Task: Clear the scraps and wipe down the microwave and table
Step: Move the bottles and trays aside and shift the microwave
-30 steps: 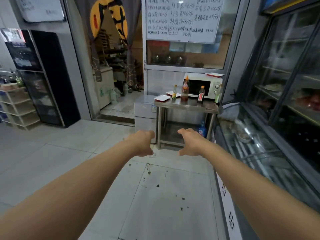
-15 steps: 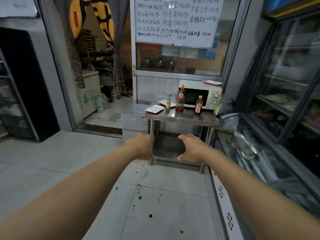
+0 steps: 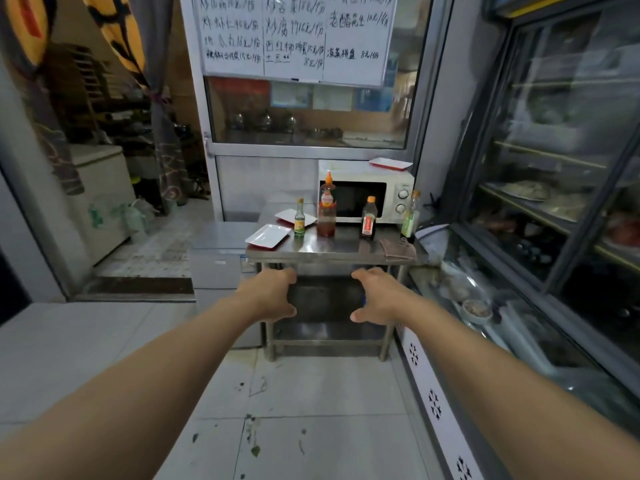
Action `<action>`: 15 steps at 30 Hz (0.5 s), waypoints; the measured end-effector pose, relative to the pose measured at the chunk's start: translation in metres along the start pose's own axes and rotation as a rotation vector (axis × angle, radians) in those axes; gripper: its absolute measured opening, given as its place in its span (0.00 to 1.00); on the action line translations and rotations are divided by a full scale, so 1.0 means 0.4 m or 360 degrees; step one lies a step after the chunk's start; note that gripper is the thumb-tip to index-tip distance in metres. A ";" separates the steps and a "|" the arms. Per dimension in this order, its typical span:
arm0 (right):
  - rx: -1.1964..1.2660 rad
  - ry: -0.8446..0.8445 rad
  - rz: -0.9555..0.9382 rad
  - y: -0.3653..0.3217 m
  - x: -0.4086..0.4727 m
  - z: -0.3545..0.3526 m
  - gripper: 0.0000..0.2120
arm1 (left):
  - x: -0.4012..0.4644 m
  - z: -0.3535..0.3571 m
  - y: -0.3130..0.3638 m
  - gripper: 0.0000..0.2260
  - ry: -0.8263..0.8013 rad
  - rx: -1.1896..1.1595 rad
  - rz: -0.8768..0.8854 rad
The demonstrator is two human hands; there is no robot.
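A white microwave [image 3: 391, 188] stands at the back of a steel table [image 3: 332, 249], with a red-rimmed tray [image 3: 390, 163] on its top. On the table are several sauce bottles [image 3: 327, 206], two white trays [image 3: 268, 235] at the left and a brown cloth [image 3: 396, 248] at the right front edge. My left hand [image 3: 272, 294] and my right hand [image 3: 375, 294] are stretched out in front of me, short of the table, fingers loosely curled, holding nothing.
A glass display fridge [image 3: 554, 209] and a low chest cooler [image 3: 460, 289] line the right side. A grey cabinet [image 3: 218, 254] stands left of the table. Small scraps [image 3: 254, 448] lie on the floor tiles. A doorway with a curtain [image 3: 162, 140] opens at the left.
I have walked toward the table, so it and the microwave look larger and nearer. Both hands stay stretched out ahead, empty.
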State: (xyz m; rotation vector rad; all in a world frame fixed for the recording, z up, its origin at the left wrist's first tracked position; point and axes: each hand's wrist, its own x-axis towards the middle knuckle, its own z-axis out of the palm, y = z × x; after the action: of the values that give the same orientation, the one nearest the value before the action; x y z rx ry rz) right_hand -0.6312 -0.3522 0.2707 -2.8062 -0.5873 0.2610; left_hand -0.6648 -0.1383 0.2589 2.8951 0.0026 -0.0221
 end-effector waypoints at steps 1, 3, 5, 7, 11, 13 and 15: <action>-0.0015 0.0011 -0.0001 0.011 0.040 -0.004 0.41 | 0.039 0.000 -0.007 0.21 0.0011 -0.0006 0.0010; -0.0012 0.0031 0.0001 0.035 0.123 -0.013 0.41 | 0.120 0.001 -0.021 0.20 0.0026 -0.0040 0.0022; 0.0016 0.0041 0.0001 0.061 0.212 -0.024 0.40 | 0.209 0.001 -0.034 0.20 0.0033 -0.0048 0.0019; 0.0027 0.0059 -0.0020 0.087 0.306 -0.041 0.40 | 0.300 -0.005 -0.044 0.20 0.0038 -0.0018 0.0001; 0.0077 0.0049 -0.0043 0.131 0.480 -0.076 0.40 | 0.472 -0.022 -0.058 0.23 0.0059 0.0052 -0.0072; 0.0079 0.0045 -0.0054 0.150 0.555 -0.093 0.40 | 0.548 -0.025 -0.065 0.24 0.0070 0.0066 -0.0093; 0.0079 0.0014 -0.0062 0.167 0.620 -0.105 0.40 | 0.613 -0.025 -0.072 0.24 0.0055 0.0074 -0.0111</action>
State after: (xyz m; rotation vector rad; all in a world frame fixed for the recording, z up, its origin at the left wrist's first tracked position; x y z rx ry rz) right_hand -0.3734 -0.3174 0.2614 -2.7439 -0.6241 0.2517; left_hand -0.4195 -0.1081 0.2580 2.9401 0.1108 0.0159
